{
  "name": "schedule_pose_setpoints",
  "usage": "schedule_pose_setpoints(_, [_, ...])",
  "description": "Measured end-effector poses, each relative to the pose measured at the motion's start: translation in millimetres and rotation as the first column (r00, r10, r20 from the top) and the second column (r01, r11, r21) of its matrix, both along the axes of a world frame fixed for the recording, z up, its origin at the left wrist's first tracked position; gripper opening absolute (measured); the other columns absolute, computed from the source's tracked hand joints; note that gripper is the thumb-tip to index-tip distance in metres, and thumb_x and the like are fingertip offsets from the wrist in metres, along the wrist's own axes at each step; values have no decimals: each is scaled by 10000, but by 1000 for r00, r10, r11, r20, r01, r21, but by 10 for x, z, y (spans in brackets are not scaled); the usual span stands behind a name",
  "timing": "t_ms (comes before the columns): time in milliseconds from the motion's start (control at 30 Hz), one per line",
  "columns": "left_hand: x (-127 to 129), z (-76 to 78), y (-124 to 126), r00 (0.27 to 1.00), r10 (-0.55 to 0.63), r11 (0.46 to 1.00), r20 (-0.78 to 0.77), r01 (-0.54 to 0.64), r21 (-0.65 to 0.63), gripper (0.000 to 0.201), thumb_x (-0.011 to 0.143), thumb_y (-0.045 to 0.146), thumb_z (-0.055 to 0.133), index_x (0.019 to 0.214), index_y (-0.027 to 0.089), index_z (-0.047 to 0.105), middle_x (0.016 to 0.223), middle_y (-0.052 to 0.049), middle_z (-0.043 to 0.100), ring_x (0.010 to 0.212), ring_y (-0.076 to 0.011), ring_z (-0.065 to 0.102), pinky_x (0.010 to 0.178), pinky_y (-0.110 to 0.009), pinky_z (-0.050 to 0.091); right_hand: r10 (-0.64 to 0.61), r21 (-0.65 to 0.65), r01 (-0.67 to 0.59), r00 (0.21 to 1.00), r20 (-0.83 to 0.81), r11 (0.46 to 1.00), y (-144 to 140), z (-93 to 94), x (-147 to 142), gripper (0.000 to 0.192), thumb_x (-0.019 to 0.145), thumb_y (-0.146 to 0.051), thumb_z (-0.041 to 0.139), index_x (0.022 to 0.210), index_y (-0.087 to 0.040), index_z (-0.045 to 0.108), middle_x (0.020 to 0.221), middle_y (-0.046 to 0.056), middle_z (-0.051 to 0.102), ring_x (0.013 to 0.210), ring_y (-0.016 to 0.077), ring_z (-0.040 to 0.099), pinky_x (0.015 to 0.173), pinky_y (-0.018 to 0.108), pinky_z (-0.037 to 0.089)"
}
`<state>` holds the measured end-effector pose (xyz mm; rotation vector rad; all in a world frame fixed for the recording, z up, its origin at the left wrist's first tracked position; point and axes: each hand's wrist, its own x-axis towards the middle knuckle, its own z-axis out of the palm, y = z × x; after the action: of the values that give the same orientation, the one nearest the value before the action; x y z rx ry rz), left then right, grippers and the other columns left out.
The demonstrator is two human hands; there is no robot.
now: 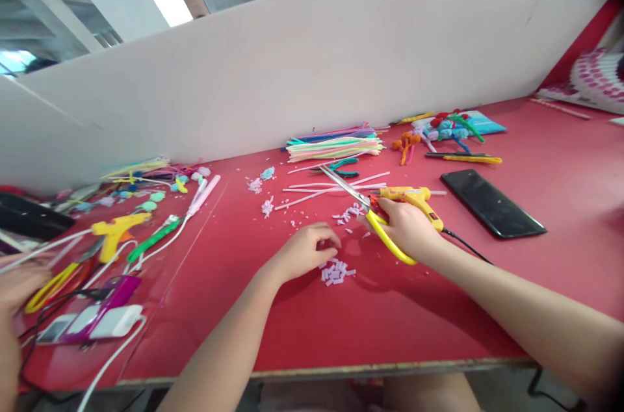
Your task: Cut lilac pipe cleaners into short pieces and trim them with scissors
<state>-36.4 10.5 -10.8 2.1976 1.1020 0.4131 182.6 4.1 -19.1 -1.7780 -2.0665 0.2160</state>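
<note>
Head view, right hand: the right hand (407, 227) lies low on the red table (536, 269), forearm coming in from the lower right, fingers wrapped through the yellow loop handles of the scissors (370, 214).
Head view, scissors: thin metal blades parted and pointing up-left, tips among the loose white straws (331, 188); glossy yellow plastic handles.
Head view, left hand: the left hand (305, 249) rests knuckles-up on the table, forearm from the bottom centre, fingertips curled in together; whether they pinch anything cannot be told.
Head view, cut pieces: a small heap of short pale lilac straw pieces (335, 271) lies just right of the left hand's fingers, between the two hands; more bits (351, 212) are scattered by the blades.
Head view, glue gun: a yellow glue gun (409, 196) lies just behind the right hand, black cord trailing right.
Head view, straw bundle: a flat stack of pastel drinking straws (334, 147) lies near the white partition (341, 61).
Head view, phone: a glossy black phone (492, 203) lies flat to the right, well apart from the hands.
Head view, neighbour: another person's hand (17, 282) shows at the left edge, beside a second yellow glue gun (117, 230).
</note>
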Motion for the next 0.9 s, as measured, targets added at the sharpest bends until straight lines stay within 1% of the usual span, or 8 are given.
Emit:
schedule_pose_setpoints(133, [19,14,-42,997,-50,999,-62,49,-14,125,712,198,515,759,202,631,734,-7,565,632,-120,502,593,-224,383,110,-124,-129,983,-146,984,-17,17,0,361,793,-481,364,637,-179,486,544,4,520,460,108,430,444,226,220])
schedule_pose_setpoints(200, [0,13,-39,996,-47,998,-72,44,-33,127,711,194,509,749,200,630,718,-5,567,620,-119,505,572,-216,376,152,-161,-179,975,-165,971,-30,26,-10,357,784,-481,387,639,-175,498,550,5,527,453,100,417,439,225,215])
schedule_pose_setpoints(467, [-66,41,-28,994,-28,999,-102,26,-25,151,708,187,503,793,212,625,733,-2,579,617,-122,513,555,-215,362,113,-62,-121,987,-116,991,-70,10,-60,190,751,-361,465,756,-176,507,645,20,584,546,120,489,476,217,234])
schedule_pose_setpoints(567, [-58,50,-48,992,-40,999,-122,37,-21,117,705,194,513,758,216,615,746,-2,579,636,-128,519,567,-219,365,125,-67,-133,986,-111,989,-80,-6,-75,201,745,-368,467,760,-173,516,651,21,587,550,122,489,483,217,239])
schedule_pose_setpoints(667, [-43,40,-70,993,-16,1000,-119,16,1,79,699,190,522,691,214,597,752,-4,582,658,-136,525,594,-232,371,141,-91,-152,983,-121,984,-105,-16,-104,209,732,-368,478,766,-168,528,605,12,560,518,112,461,478,219,231])
schedule_pose_setpoints(767, [-22,26,-81,997,62,998,-39,-63,-26,68,707,213,524,680,207,586,732,-10,570,649,-142,516,592,-246,377,149,-90,-166,975,-166,982,-139,-1,-133,166,712,-326,491,749,-168,523,569,-9,514,485,92,406,468,218,218])
schedule_pose_setpoints(833, [6,24,-88,990,125,987,71,-118,-106,68,718,242,526,704,201,578,730,-11,565,656,-141,515,597,-250,388,161,-101,-190,956,-244,976,-163,27,-146,128,710,-297,483,708,-169,494,562,-26,478,481,80,371,462,213,217])
schedule_pose_setpoints(900, [53,27,-101,967,173,967,188,-130,-220,81,723,268,539,719,191,565,716,-5,559,659,-133,516,609,-248,398,188,-158,-260,911,-367,953,-188,63,-157,115,722,-281,460,691,-171,465,574,-37,452,493,74,352,455,204,225])
